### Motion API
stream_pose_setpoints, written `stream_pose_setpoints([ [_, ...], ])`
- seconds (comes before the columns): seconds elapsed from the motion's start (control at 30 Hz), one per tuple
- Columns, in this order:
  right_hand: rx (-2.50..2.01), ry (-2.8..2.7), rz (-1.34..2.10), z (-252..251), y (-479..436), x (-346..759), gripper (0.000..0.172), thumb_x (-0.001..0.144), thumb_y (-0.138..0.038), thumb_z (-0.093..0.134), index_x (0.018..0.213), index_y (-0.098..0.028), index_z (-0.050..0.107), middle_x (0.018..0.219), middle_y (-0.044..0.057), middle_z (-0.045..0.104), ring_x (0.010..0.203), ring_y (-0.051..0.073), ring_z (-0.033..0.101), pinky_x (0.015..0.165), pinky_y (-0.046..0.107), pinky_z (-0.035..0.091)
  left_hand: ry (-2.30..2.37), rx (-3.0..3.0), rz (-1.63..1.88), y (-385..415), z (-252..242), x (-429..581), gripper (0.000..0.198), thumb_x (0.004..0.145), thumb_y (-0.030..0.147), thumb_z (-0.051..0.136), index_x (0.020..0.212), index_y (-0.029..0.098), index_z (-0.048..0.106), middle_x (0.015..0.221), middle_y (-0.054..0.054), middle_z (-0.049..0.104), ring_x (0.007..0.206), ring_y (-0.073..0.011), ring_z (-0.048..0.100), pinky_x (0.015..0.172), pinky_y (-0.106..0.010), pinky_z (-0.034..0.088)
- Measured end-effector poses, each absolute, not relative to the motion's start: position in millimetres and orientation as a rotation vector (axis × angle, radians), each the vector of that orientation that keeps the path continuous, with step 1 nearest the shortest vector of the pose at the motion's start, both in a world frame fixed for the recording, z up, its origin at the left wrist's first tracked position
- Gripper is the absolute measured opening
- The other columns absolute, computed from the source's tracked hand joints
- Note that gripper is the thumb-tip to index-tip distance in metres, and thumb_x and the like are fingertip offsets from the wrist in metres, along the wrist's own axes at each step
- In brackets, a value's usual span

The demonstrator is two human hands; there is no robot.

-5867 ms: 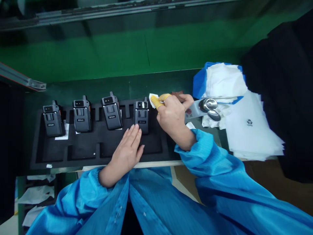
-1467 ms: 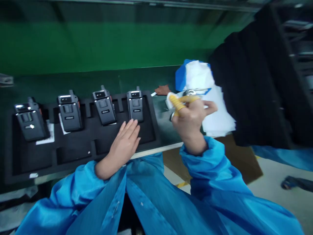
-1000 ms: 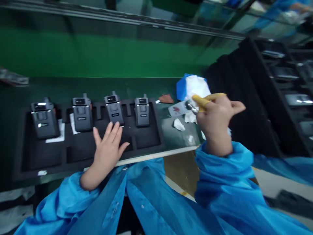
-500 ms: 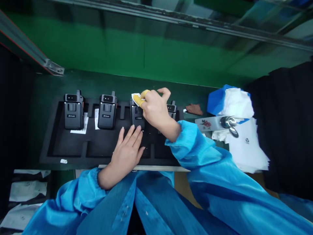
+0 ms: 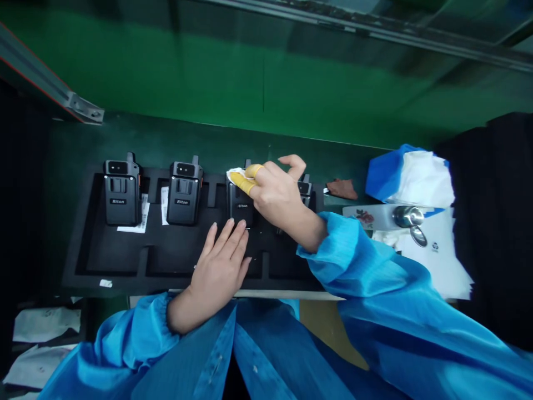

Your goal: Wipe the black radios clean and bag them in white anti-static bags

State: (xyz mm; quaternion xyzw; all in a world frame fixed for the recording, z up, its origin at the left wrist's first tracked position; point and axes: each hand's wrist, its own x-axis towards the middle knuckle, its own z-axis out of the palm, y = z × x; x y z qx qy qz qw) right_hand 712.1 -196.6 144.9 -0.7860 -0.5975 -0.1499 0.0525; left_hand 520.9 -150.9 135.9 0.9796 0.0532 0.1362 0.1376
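Several black handheld radios marked "Riton" sit in a row in a black foam tray [image 5: 108,255]. My right hand [image 5: 277,191], with yellow covers on two fingers, presses a white wipe [image 5: 235,172] onto the top of the third radio [image 5: 240,208]. Flat and with fingers extended, my left hand [image 5: 220,261] rests at that radio's lower end. To the left are a second radio [image 5: 183,194] and a first radio [image 5: 122,194], both upright with camera side up. My right hand and forearm partly hide a fourth radio [image 5: 305,189].
White barcode labels [image 5: 144,216] lie under the left radios. At the right are a blue box of white wipes [image 5: 422,178], a floral container with an open metal lid [image 5: 408,215], white sheets [image 5: 445,261] and a brown cloth scrap [image 5: 342,189]. A green panel [image 5: 233,83] stands behind.
The wipe under my right fingers has become more crumpled against the radio's top. My left hand keeps its place at the radio's lower end. The whole view has shifted slightly.
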Motion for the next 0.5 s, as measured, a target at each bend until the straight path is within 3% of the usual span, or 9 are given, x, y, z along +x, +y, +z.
stream_pose_setpoints([
  [0.3,-2.533,-1.478,-0.641,137.6,-211.3,725.1,0.033,0.094,-0.015,0.039,0.083,-0.022,0.070,0.086,0.001,0.062,0.084,0.014,0.048,0.095,0.047,0.016,0.142,2.845,0.465,-150.9,138.2,522.4,0.037,0.095,0.023,0.044,0.123,0.006,0.062,0.134,-0.013,0.062,0.126,-0.0302,0.057,0.109,-0.048,0.041],
  [0.5,-2.479,-1.638,-0.486,142.3,-184.7,702.6,0.028,0.092,-0.014,0.044,0.076,-0.021,0.066,0.082,0.002,0.060,0.086,0.015,0.046,0.096,0.046,0.018,0.153,2.847,0.430,-151.3,138.6,522.1,0.037,0.094,0.022,0.047,0.124,0.005,0.061,0.135,-0.014,0.061,0.127,-0.0305,0.055,0.111,-0.049,0.038],
])
